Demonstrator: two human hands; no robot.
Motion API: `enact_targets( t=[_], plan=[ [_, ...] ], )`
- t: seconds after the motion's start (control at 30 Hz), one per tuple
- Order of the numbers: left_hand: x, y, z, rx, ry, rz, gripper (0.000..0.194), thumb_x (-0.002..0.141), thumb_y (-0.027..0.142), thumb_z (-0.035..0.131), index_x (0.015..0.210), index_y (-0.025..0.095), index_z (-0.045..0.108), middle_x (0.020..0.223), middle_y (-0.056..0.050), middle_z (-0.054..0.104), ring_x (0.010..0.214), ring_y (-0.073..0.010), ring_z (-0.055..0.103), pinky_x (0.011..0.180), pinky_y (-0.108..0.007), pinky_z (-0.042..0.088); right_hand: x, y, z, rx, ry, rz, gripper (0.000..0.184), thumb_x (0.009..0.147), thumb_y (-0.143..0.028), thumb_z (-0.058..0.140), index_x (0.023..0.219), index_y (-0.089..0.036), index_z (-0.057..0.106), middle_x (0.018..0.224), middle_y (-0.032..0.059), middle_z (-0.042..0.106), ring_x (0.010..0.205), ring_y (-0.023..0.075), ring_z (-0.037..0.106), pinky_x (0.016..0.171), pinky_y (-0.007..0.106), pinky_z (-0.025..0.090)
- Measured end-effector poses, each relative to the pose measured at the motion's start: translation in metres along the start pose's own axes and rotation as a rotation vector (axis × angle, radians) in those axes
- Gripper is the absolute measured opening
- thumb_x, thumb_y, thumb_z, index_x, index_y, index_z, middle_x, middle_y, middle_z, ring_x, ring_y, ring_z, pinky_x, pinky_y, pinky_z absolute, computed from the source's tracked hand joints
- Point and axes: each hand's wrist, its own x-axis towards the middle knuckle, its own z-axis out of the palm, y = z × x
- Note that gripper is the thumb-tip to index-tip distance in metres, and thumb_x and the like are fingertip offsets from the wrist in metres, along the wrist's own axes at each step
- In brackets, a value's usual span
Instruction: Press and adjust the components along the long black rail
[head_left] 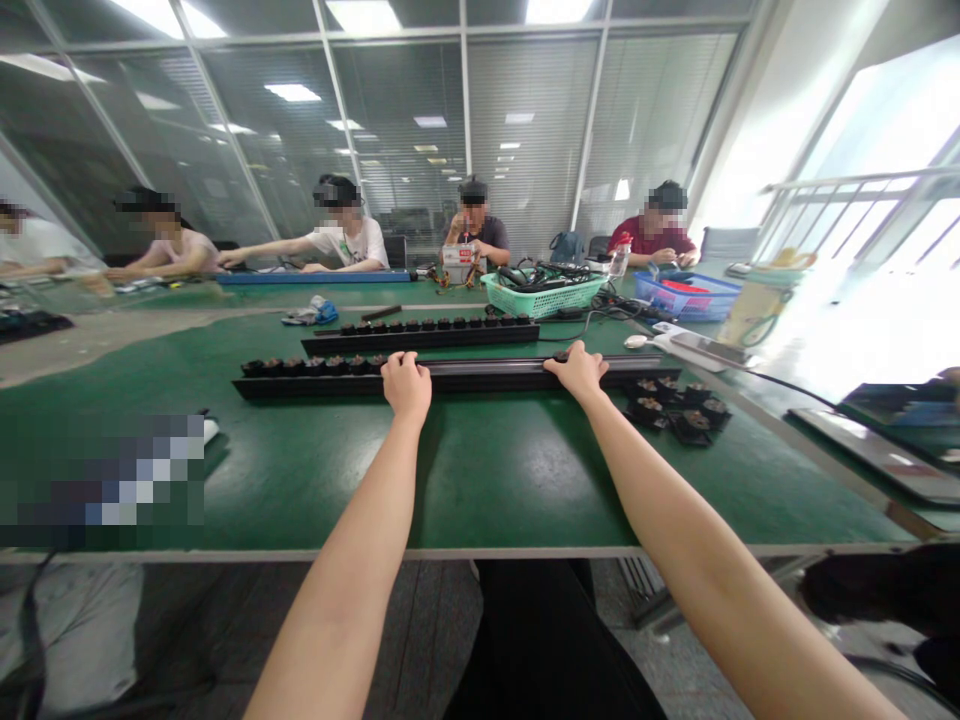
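Both my hands rest on a long black rail (480,378) that lies across the green workbench (480,480), with a row of dark round fittings along its left part. My left hand (406,386) is curled over the rail left of centre. My right hand (576,370) has its fingers hooked over the rail's far side, right of centre. A second, similar black rail (420,338) lies parallel just beyond it. Loose black fittings (677,411) sit close to the rail's right end, nearest my right hand.
Several co-workers sit along the far side of the bench. A green basket (543,295) holding black cables and a blue basket (688,296) stand beyond the rails. A white power strip (679,342) and cables lie at the right. The bench's near edge (480,552) runs below my forearms.
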Motion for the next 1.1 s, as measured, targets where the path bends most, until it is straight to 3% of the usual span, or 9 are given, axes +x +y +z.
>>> enact_targets(
  t=[1.1],
  plan=[
    [0.0001, -0.0001, 0.0008, 0.015, -0.001, 0.003, 0.038, 0.097, 0.019, 0.05, 0.13, 0.02, 0.069, 0.142, -0.012, 0.06, 0.13, -0.0322, 0.052, 0.105, -0.041, 0.051, -0.0002, 0.0009, -0.0019, -0.01, 0.017, 0.0, 0.053, 0.086, -0.049, 0.063, 0.124, -0.013, 0.054, 0.121, 0.0201, 0.069, 0.121, 0.0389, 0.053, 0.1, 0.046, 0.032]
  ],
)
